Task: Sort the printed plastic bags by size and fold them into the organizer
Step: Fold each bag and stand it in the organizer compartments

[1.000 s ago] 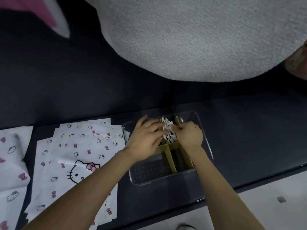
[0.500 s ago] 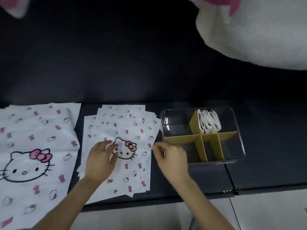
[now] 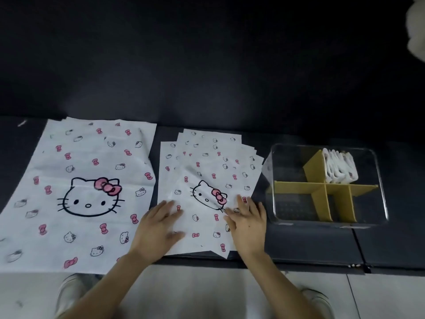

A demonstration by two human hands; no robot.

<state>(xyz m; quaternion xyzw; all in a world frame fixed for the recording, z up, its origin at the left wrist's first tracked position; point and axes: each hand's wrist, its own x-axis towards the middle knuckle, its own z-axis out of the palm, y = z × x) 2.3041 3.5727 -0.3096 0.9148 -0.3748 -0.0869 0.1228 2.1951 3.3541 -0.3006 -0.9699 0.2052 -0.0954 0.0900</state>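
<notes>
Head view: just left of the clear organizer [image 3: 271,173] on the dark counter [image 3: 310,246], the fanned medium bags [image 3: 207,157] lie under the left grip [image 3: 158,229] and right grip [image 3: 248,224]. Both press flat with fingers straight, holding nothing. Folded bags [image 3: 340,169] fill the organizer's far right compartment.

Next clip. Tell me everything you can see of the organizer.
The organizer is a clear plastic box with rounded corners, standing flat on the dark surface right of the small bag pile. Yellow dividers split it into five compartments. The far right one holds folded bags on edge; the others look unfilled. The left hand and right hand do not touch it.
</notes>
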